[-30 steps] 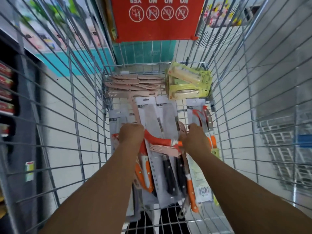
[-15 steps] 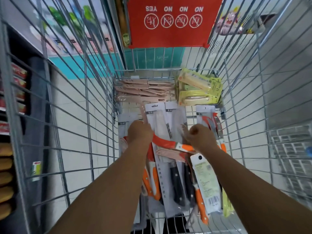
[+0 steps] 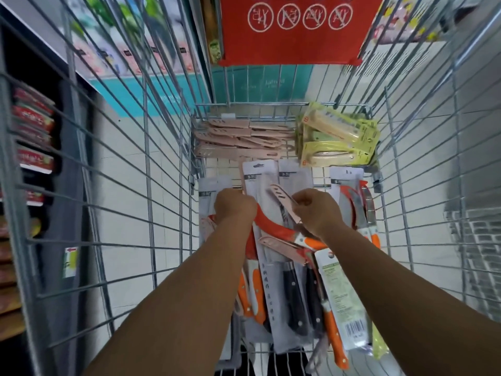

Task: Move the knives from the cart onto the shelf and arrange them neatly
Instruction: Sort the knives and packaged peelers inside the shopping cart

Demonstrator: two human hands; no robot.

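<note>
Both my arms reach down into a wire shopping cart (image 3: 151, 185) full of knives. My left hand (image 3: 235, 208) is closed on the blade end of an orange-sheathed knife (image 3: 273, 226) that lies across grey-carded black-handled knives (image 3: 292, 294). My right hand (image 3: 317, 213) is closed on a pink sheathed knife (image 3: 280, 194), lifted and pointing up-left. Another pink knife (image 3: 282, 246) lies below it. A pile of pink sheathed knives (image 3: 238, 139) lies at the cart's far end, beside yellow-green packaged knives (image 3: 339, 139).
A red sign (image 3: 295, 28) hangs on the cart's far wall. More orange knives (image 3: 360, 210) lie by the right wall. A dark shelf (image 3: 35, 147) with red packets stands outside to the left. White tiled floor shows through the wires.
My right hand has lifted a pink sheathed knife out of the pile; earlier it rested on the packages. The view has shifted slightly. My left hand stays on the orange knife.
</note>
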